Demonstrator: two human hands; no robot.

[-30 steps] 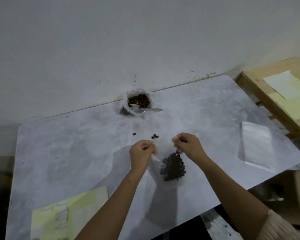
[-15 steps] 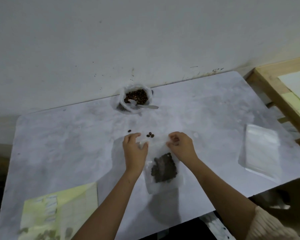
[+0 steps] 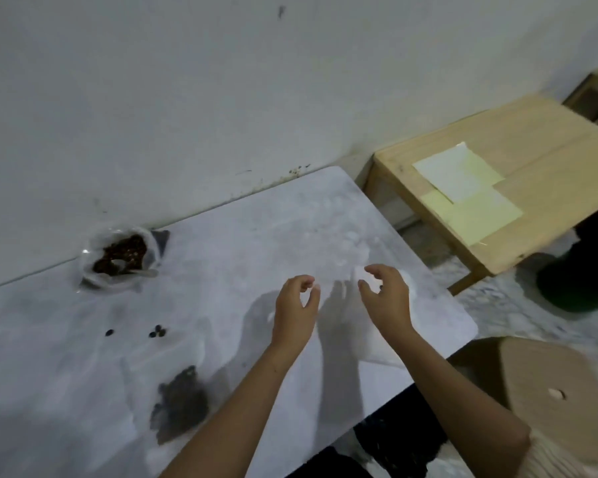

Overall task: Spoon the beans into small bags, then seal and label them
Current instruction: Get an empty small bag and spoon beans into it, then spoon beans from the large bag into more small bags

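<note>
Fingers (image 3: 299,280) of the left hand (image 3: 296,307) hang loosely curled with thumb and forefinger apart, gripping nothing. The right hand (image 3: 389,300) is the same, relaxed and empty, though whether its tips touch plastic I cannot tell. The 2 hands hover over a pile of empty clear bags (image 3: 373,343) near the right edge of the table (image 3: 256,236).

The 1 filled bag (image 3: 180,405) lies flat near the front edge, well apart from both hands (its seal is too blurred to judge). The bean supply (image 3: 123,253) sits by the wall with the spoon (image 3: 137,272) in it, and a few loose beans (image 3: 157,331) lie between.

The likely slip is picking up 2 bags at once, since thin plastic clings. If the filled bag's strip is not fully pressed, a nudge from the left forearm could spill beans off the front edge.
</note>
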